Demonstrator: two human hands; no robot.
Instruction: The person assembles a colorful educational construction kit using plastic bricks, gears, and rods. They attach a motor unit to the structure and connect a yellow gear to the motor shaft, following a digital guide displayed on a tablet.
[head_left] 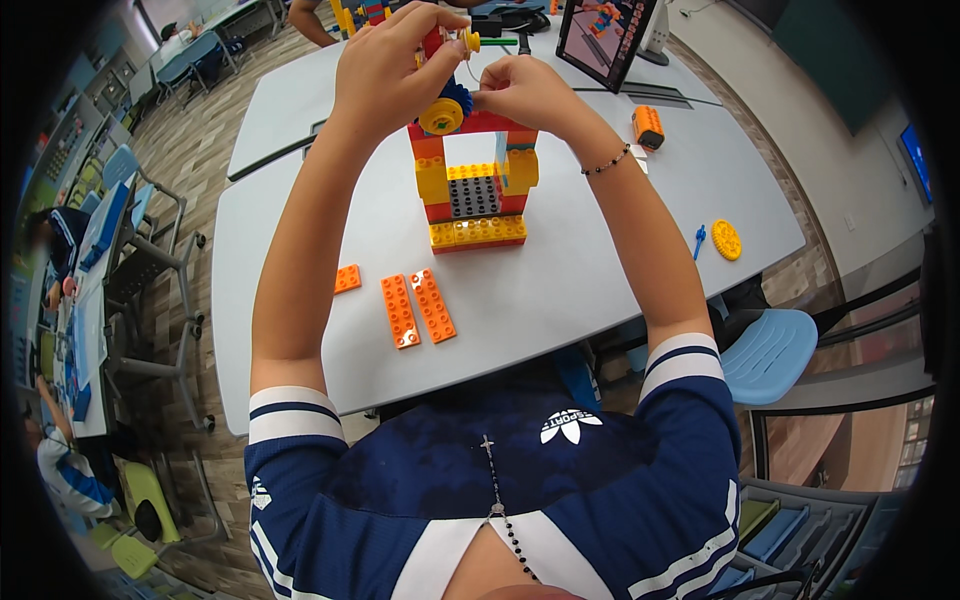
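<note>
A tall model of building bricks (472, 230) in red, yellow and orange stands upright on the table, with a dark grey studded panel (474, 197) in its lower opening. At its top my left hand (390, 75) is closed round the upper part, thumb beside a small yellow pulley (470, 40). Just below it are a blue gear (461, 98) and a yellow wheel (441, 117). My right hand (530, 95) is pinched at the gear's right side, near a thin pale string (474, 74). What its fingertips hold is hidden.
Orange plates (400, 311) lie near the table's front edge (480, 372). To the right are a yellow gear (726, 240), a blue peg (700, 241) and an orange block (648, 127). A tablet (605, 40) stands at the back. Another person's arm (312, 22) shows at far left.
</note>
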